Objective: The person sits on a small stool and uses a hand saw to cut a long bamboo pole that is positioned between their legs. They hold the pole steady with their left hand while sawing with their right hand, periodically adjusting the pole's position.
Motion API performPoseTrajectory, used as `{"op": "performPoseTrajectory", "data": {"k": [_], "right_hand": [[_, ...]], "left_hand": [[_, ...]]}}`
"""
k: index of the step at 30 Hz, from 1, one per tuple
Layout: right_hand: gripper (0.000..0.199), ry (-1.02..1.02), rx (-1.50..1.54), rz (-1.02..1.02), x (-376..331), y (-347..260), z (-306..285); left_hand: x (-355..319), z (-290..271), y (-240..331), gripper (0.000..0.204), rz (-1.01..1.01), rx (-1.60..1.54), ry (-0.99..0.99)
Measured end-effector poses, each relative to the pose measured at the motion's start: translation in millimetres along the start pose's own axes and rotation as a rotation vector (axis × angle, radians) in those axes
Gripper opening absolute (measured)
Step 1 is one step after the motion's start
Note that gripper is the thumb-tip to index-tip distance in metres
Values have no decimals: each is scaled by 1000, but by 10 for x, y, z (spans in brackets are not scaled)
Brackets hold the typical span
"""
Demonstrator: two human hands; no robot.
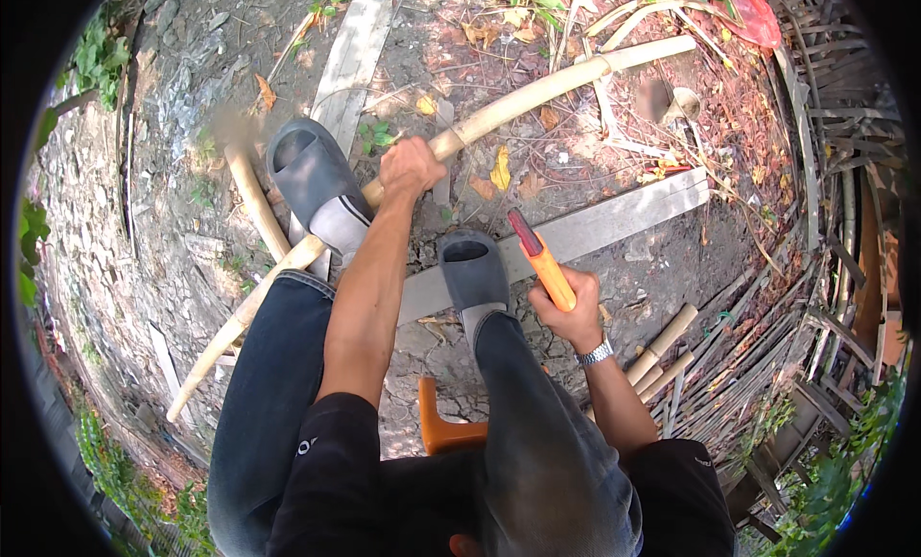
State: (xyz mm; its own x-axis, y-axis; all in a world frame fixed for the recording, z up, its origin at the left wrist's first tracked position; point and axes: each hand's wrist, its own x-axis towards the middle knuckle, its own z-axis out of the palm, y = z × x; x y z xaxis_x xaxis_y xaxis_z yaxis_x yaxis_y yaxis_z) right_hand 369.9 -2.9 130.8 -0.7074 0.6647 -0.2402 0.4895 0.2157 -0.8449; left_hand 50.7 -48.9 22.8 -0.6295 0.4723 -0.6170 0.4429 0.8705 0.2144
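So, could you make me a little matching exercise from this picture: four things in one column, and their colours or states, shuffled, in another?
Things
1. Left hand
2. Wristwatch
3. Right hand
4. Slip-on shoes

Colours or states
A. Dark grey
B. Gripping the orange-handled tool
C. Silver-coloured
D. Gripping the long pale pole

Right pairs: 1-D, 2-C, 3-B, 4-A
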Motion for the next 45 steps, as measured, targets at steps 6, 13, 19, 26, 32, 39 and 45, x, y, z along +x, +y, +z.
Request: {"op": "performPoseTrajectory", "data": {"k": [6, 13, 19, 26, 32, 39, 45], "right_hand": [[8, -22, -34, -48, -25, -20, -23], [12, 28, 175, 170, -98, -214, -213], [15, -30, 82, 46, 125, -471, -301], [5, 84, -65, -38, -369, 177, 61], [6, 61, 11, -138, -516, 1315, 615], [10, 154, 269, 159, -291, 366, 28], [12, 118, 56, 134, -331, -453, -49]], "left_hand": [[143, 20, -18, 38, 16, 19, 36], [-18, 183, 41, 31, 25, 12, 77], [-18, 138, 0, 30, 15, 21, 25], [-23, 313, 28, 30, 10, 41, 134], [5, 314, 79, 30, 36, 18, 168], [-37, 237, 24, 31, 32, 66, 109], [37, 393, 87, 31, 16, 36, 202]]}}
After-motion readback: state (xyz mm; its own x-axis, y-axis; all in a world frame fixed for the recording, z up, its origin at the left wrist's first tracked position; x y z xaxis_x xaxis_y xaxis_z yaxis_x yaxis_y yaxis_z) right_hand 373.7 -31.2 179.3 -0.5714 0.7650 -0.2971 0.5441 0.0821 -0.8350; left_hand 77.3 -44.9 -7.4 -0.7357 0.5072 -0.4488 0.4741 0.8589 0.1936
